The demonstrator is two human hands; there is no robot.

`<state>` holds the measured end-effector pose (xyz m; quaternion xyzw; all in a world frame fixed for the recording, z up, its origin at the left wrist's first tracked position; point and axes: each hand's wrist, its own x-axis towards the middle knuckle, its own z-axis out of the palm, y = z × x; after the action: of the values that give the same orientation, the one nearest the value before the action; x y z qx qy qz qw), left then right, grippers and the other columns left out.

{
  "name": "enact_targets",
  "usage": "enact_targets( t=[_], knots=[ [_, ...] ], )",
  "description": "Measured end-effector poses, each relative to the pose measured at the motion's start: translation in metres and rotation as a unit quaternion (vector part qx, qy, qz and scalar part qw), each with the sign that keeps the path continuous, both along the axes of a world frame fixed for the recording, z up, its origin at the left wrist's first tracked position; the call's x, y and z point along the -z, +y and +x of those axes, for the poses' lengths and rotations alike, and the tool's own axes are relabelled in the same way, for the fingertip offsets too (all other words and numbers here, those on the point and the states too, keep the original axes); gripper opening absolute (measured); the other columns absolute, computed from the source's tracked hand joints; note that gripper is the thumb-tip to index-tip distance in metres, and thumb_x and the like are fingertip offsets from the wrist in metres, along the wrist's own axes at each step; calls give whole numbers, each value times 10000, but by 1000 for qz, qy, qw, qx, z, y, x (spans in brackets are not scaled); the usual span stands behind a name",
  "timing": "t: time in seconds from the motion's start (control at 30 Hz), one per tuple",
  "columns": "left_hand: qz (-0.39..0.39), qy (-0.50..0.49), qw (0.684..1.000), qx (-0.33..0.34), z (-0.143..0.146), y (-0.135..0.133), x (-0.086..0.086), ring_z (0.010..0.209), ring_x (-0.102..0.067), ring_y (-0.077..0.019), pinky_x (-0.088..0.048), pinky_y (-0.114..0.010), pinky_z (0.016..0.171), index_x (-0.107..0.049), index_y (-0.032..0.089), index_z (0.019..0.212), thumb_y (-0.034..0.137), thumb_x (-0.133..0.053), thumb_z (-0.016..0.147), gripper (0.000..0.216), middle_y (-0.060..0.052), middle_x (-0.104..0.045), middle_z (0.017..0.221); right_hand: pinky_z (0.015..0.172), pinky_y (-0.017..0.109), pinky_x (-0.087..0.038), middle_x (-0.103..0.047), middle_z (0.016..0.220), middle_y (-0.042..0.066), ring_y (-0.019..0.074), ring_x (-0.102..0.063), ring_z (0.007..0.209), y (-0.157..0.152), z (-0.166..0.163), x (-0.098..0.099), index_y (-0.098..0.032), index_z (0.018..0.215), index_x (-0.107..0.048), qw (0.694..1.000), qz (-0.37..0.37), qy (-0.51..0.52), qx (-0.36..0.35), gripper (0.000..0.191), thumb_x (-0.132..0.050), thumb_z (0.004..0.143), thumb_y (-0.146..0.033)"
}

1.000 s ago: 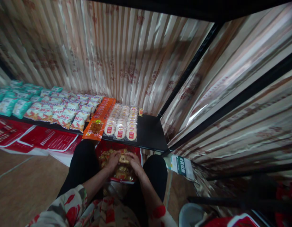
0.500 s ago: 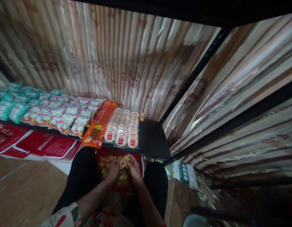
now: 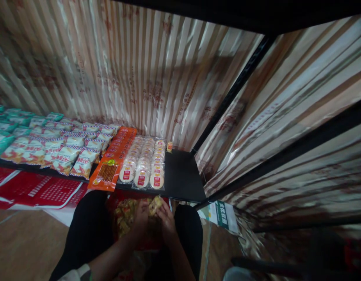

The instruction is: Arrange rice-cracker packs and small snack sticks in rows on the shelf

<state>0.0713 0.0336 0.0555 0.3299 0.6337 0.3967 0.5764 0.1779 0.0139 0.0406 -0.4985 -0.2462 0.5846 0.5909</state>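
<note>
Between my knees sits a red basket or bag (image 3: 145, 244) heaped with small gold-wrapped snack packets (image 3: 126, 212); which kind of container it is, I cannot tell. My right hand (image 3: 166, 219) is closed on one yellowish snack packet (image 3: 155, 205), pinching it above the heap. Close against it on the left, my left hand (image 3: 141, 214) has its fingers curled in. What those fingers hold is hidden in the dim light. The print on the packets is too blurred to read.
A low black shelf (image 3: 184, 175) bears rows of round crackers (image 3: 141, 178), an orange snack pack (image 3: 107, 173), white chip bags (image 3: 61, 158) and green bags (image 3: 1, 142). Black posts (image 3: 233, 93) stand before striped sheeting. Red bags (image 3: 42, 187) lie below left.
The view has shifted, so the shelf goods sit further left and slightly lower. My hands have parted a little, and the yellowish packet now shows more upright by my right fingers.
</note>
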Motion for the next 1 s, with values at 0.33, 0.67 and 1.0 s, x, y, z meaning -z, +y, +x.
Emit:
enact_targets(
  t=[0.33, 0.67, 1.0],
  knots=[
    [71, -25, 993, 88, 25, 11, -4, 695, -562, -165, -463, -288, 675, -504, 216, 750, 421, -405, 743, 228, -13, -585, 722, 818, 339, -521, -663, 1144, 115, 252, -645, 992, 9, 25, -22, -209, 1196, -582, 999, 10, -41, 2, 645, -765, 628, -456],
    [100, -6, 982, 160, 44, 22, -28, 875, -606, -219, -455, -329, 841, -584, 195, 779, 476, -389, 760, 343, -88, -680, 904, 852, 354, -511, -698, 1013, 94, 231, -660, 926, 26, 40, -32, -179, 1152, -535, 992, 5, -118, 52, 617, -740, 642, -460],
    [123, 32, 983, 133, 60, 35, -19, 888, -612, -220, -452, -320, 842, -571, 185, 859, 439, -462, 764, 293, -94, -673, 920, 751, 308, -530, -697, 898, 54, 212, -663, 850, 44, 53, -35, -204, 983, -549, 956, -27, -271, 111, 443, -704, 652, -455]
  ],
)
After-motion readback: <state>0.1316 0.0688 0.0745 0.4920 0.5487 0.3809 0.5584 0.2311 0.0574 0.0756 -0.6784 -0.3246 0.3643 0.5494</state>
